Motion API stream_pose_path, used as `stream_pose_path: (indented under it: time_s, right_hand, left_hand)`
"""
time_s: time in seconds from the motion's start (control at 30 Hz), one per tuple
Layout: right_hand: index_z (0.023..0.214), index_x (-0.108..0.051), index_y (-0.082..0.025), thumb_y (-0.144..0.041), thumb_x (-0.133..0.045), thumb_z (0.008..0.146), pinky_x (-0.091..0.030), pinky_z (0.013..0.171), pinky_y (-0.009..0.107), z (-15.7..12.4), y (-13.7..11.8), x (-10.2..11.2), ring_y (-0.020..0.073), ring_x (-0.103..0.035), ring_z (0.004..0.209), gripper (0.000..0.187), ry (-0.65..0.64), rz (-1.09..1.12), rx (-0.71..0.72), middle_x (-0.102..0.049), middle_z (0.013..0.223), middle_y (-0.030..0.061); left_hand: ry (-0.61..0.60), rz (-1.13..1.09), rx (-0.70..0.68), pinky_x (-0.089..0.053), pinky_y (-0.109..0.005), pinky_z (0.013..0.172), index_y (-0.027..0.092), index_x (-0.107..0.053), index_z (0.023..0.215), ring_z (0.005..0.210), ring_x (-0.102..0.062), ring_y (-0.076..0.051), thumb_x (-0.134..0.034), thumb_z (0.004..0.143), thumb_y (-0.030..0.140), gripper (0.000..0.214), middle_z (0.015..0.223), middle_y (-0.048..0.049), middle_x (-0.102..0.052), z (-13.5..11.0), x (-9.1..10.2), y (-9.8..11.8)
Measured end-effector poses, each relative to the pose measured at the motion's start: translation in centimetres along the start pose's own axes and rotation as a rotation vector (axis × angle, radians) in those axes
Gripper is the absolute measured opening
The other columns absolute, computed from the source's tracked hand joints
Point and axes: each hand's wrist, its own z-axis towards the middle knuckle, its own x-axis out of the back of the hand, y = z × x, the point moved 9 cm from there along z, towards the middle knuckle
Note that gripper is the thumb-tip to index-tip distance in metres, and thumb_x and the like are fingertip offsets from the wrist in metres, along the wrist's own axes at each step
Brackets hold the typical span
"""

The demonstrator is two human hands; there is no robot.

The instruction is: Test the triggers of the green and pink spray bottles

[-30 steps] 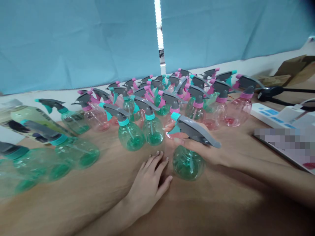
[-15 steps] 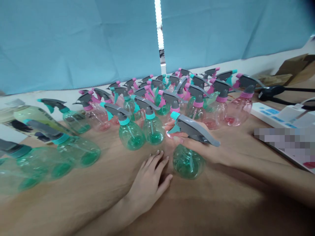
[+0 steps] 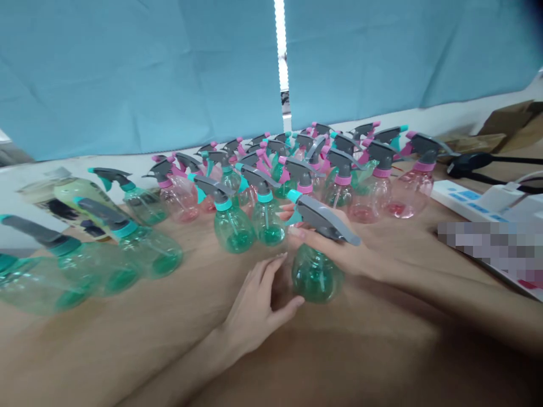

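A green see-through spray bottle (image 3: pixel 317 277) with a grey trigger head and turquoise nozzle stands on the table in front of me. My right hand (image 3: pixel 335 243) grips it round the neck, just under the trigger head, which hides part of the fingers. To the left of this bottle is my left hand (image 3: pixel 258 305), holding nothing, its thumb and fingers spread towards the bottle's round body. Two more green spray bottles, a nearer one (image 3: pixel 234 226) and its neighbour (image 3: pixel 269 220), stand upright just beyond my hands.
Several pink spray bottles (image 3: pixel 411 192) and green ones crowd the back. More green spray bottles (image 3: pixel 148 249) stand at the left, near yellowish printed containers (image 3: pixel 80 195). At right are a white power strip (image 3: pixel 458 195), a flat pixelated object (image 3: pixel 487 249) and a black cable (image 3: pixel 509 161).
My left hand has lifted slightly, with thumb and fingers spreading wider beside the bottle. The held bottle has shifted a little left and up in view. The camera has turned slightly left.
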Motion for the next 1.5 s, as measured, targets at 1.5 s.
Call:
stream_pose_path:
  time_s: [1.5]
  right_hand:
    - [0.11, -0.061, -0.01, -0.046, -0.044, 0.091, -0.045, 0.058, 0.035, 11.6, -4.1, -11.1, 0.0313, -0.067, 0.079, 0.044, -0.075, -1.247, 0.164, -0.07, 0.084, 0.016]
  left_hand:
    - [0.389, 0.928, 0.344, -0.042, -0.049, 0.083, 0.01, -0.05, 0.13, 0.105, -0.05, -0.041, -0.051, 0.089, 0.058, 0.063, 0.107, -0.0184, -0.057, -2.6, 16.2, -8.2]
